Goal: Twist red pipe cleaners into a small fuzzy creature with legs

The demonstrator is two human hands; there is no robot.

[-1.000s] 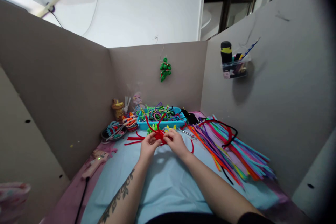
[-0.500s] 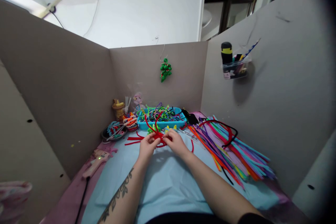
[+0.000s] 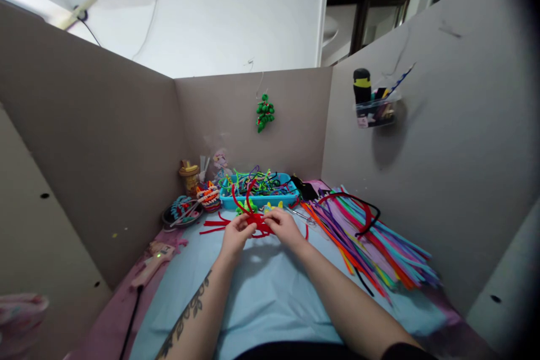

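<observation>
Red pipe cleaners point(image 3: 262, 227), bent and joined into a flat piece with long loose ends, are held up between my two hands over the middle of the table. Two of the ends stick upward in front of the blue basket. My left hand point(image 3: 237, 233) pinches the piece at its left side, thumb against fingers. My right hand point(image 3: 282, 226) pinches it at the right side. The exact grip points are partly hidden by the fingers. Just behind lie a small green figure point(image 3: 245, 207) and a yellow-and-blue one point(image 3: 273, 206).
A blue basket point(image 3: 260, 201) of tangled pipe cleaner scraps stands at the back. Many coloured pipe cleaners point(image 3: 371, 242) spread on the right, near scissors point(image 3: 298, 214). To the left are a dark bowl point(image 3: 181, 216) and a pink glue gun point(image 3: 152, 267) with a cord. Grey panels enclose the table.
My hands have spread very slightly apart, showing a little more of the red piece between them. The whole view has shifted slightly; otherwise things stay in place.
</observation>
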